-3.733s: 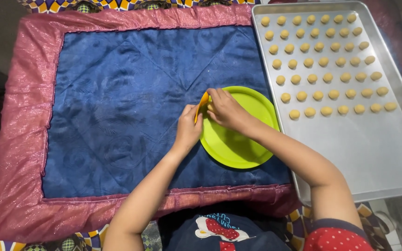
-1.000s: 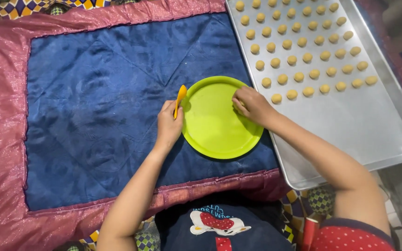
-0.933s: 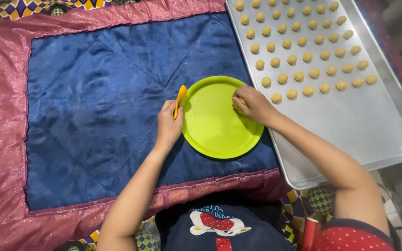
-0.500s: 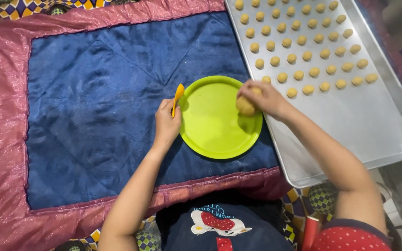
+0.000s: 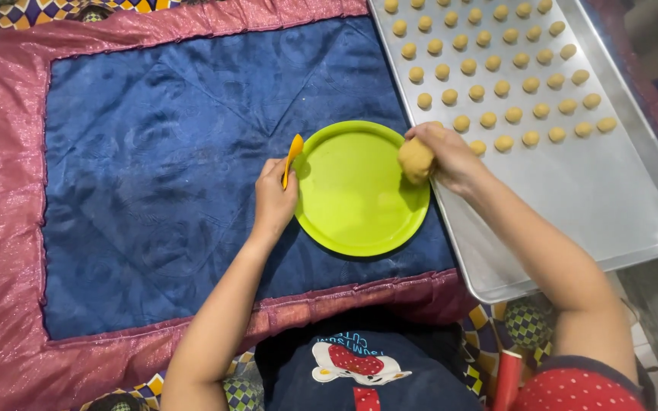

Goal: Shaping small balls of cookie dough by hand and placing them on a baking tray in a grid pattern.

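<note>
Holding dough lump (image 5: 416,160) over green plate (image 5: 359,221).

Counts, standing by: one lime-green plate (image 5: 352,205). One metal tray (image 5: 618,205). One orange scraper (image 5: 292,156). One larger dough lump (image 5: 416,160). One blue mat (image 5: 154,175), pink-bordered. Small dough balls (image 5: 502,88): rows of about seven, forty-odd showing; the top rows are cut off, so no exact count.

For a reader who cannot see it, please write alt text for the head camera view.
A person's right hand holds a dough lump over a lime green plate, while the left hand grips an orange tool at the plate's edge. A metal tray of small dough balls lies beside a blue cloth.
</note>
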